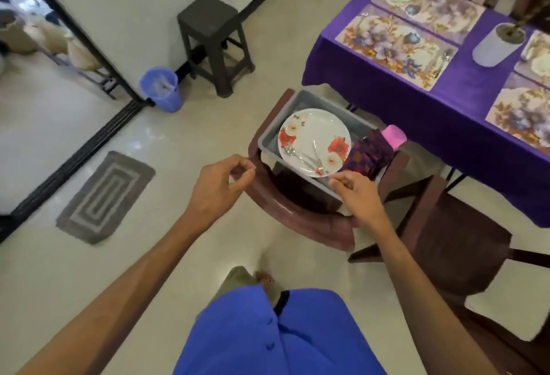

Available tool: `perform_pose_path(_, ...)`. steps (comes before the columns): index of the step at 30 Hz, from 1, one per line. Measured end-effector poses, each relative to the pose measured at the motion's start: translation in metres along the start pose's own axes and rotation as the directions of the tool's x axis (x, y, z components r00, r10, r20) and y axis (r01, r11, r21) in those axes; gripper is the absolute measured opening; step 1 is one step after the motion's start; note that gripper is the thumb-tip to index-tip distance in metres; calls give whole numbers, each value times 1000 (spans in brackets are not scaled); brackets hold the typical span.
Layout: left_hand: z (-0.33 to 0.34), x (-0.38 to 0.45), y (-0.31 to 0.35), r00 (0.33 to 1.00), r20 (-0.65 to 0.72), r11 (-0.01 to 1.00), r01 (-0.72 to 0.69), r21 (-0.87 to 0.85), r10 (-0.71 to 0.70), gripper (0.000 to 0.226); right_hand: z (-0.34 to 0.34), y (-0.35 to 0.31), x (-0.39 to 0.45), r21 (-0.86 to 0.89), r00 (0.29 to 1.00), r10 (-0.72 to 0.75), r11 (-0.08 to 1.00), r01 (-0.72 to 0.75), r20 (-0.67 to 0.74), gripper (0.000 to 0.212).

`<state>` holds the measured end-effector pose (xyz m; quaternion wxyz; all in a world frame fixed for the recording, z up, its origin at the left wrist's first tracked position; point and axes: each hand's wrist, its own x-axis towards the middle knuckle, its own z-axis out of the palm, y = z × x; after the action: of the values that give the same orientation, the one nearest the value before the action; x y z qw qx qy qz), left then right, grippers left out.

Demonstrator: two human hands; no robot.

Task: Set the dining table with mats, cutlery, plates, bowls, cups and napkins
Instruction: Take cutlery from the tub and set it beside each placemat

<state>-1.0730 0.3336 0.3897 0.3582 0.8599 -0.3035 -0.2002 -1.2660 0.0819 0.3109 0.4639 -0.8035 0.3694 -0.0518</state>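
Mats (395,47): laid, upper right.
Plate (314,141), cutlery (309,159), napkins (367,154): in your tub (268,139), centre.
Left hand (218,188), right hand (361,196): loosely curled, holding nothing.

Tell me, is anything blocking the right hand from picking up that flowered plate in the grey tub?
Nothing visible does. The right hand hovers, empty, just short of the plate's near rim, with open space between. The plate lies on top in the grey tub, uncovered; only cutlery rests on it.

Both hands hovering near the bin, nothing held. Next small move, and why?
Probably lower the right hand to the cutlery lying on the flowered plate in the grey bin: its fingers are nearest, and the floral mats show hardly any cutlery and no plates.
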Motion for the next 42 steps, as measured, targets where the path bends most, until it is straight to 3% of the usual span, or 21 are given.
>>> perform_pose_path(4,10,105,-30,969,243,993,-78,92,53,27,15,10,63,-51,983,181,982,-182,-35,18)
perform_pose_path(6,35,163,-51,930,358,978,-149,149,87,28,31,23,103,-104,966,254,961,-258,-51,17)
perform_pose_path(11,140,288,-126,766,609,851,-447,276,205,25,85,81,209,-143,889,435,880,-453,-143,28)
perform_pose_path(16,255,359,-180,575,732,658,-716,235,365,50,142,132,283,-291,867,483,817,-497,-124,52)
perform_pose_path(18,285,366,-195,486,781,539,-809,234,391,52,165,143,292,-417,870,473,769,-485,-140,46)
perform_pose_path(20,306,368,-209,431,754,412,-881,234,495,34,183,153,295,-458,864,451,734,-501,-223,32)
perform_pose_path(22,316,367,-215,372,721,301,-925,234,584,30,191,154,297,-383,846,454,755,-532,-279,21)
perform_pose_path(24,321,369,-208,340,709,259,-939,225,618,27,187,158,300,-299,835,472,783,-545,-283,16)
perform_pose_path(27,322,369,-192,355,776,296,-928,226,521,15,172,156,302,-155,803,540,797,-584,-252,12)
perform_pose_path(29,321,374,-178,431,838,442,-857,265,334,35,155,146,300,35,742,614,776,-629,-268,7)
perform_pose_path(31,322,379,-168,451,878,574,-767,288,162,35,135,134,292,195,702,631,773,-604,-330,5)
perform_pose_path(34,330,387,-160,376,927,560,-770,306,11,27,106,111,269,358,657,651,759,-544,-381,4)
perform_pose_path(36,326,389,-151,373,928,564,-762,319,-21,22,88,97,248,471,643,673,730,-496,-365,5)
perform_pose_path(39,309,388,-141,460,886,767,-548,335,-58,20,65,73,209,696,602,734,609,-380,-313,11)
perform_pose_path(42,272,377,-109,579,815,938,-277,208,-10,28,38,47,168,851,558,771,485,-202,-307,19)
